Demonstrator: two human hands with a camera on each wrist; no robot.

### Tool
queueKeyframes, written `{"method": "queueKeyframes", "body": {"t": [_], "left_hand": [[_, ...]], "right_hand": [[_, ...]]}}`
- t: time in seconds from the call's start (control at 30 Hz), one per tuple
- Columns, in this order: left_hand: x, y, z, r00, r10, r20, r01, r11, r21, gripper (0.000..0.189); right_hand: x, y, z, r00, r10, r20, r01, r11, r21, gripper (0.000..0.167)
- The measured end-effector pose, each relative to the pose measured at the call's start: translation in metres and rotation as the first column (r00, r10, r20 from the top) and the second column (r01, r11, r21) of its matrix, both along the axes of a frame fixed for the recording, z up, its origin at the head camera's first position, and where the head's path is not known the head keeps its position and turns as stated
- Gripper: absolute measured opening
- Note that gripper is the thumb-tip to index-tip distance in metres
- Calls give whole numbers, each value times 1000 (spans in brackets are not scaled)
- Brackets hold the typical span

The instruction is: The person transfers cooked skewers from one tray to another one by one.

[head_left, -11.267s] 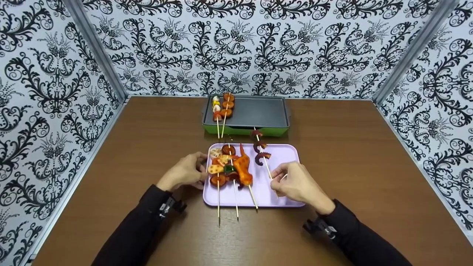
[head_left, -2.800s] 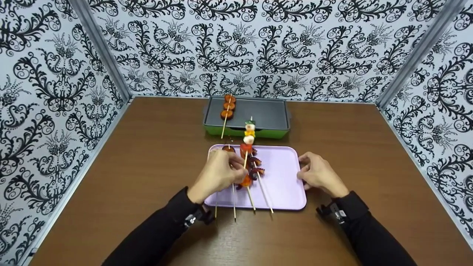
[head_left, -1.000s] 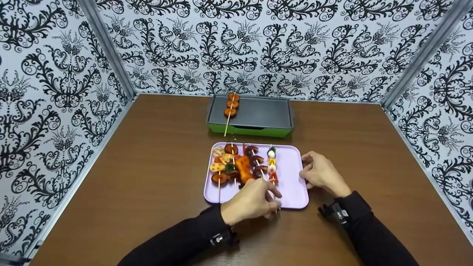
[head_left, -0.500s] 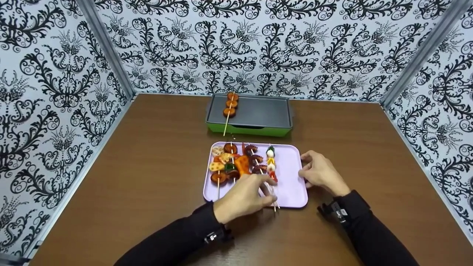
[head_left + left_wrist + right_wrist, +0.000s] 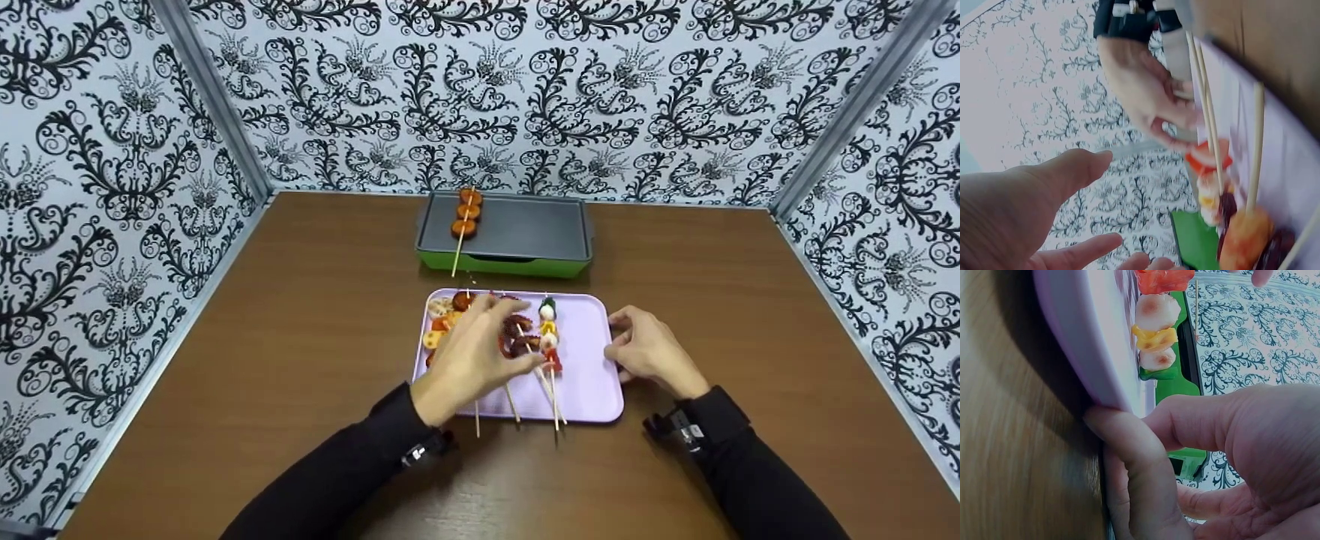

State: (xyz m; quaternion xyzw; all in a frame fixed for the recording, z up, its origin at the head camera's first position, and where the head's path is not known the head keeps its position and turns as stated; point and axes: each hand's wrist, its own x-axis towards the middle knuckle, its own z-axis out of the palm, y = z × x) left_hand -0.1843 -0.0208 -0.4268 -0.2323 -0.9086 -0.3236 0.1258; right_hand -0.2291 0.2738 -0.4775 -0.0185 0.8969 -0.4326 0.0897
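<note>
My left hand [image 5: 469, 364] hovers over the left half of the lilac tray [image 5: 592, 386], hiding much of the food there. Its thumb and fingers are spread with nothing between them, as the left wrist view confirms. Just right of it lie a tentacle skewer [image 5: 529, 343] and a skewer of white, yellow and red pieces [image 5: 549, 341]; their sticks meet near the tray's front edge. At the tray's right side, my right hand [image 5: 651, 352] pinches the rim between thumb and fingers, plain in the right wrist view [image 5: 1145, 439].
Behind the tray stands a green grill box with a dark grey plate [image 5: 532, 229]. One skewer of round orange-brown slices [image 5: 466, 212] lies on its left side, the stick overhanging the front. Several skewer sticks stick out past the tray's front edge over the brown table [image 5: 337, 300].
The white, yellow and red skewer went from the grill to the tray in my left hand, which then let go and moved up and left. My right hand stays at the rim.
</note>
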Motion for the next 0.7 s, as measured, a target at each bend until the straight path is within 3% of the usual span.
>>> {"method": "queueKeyframes", "body": {"t": [0.17,0.27,0.53,0.7], "left_hand": [[-14,-10,3,998,26,-55,-23,999,45,76],[-23,-17,4,996,67,-54,-64,997,49,78],[-48,-31,6,983,183,9,-183,983,31,82],[-65,-36,7,962,267,65,-268,963,13,88]], "right_hand": [[1,0,0,1000,-3,2,3,1000,0,54],[1,0,-1,1000,-4,9,4,1000,-1,54],[0,1,-1,1000,-3,-3,3,1000,3,53],[0,1,-2,1000,1,-13,-1,1000,16,52]]}}
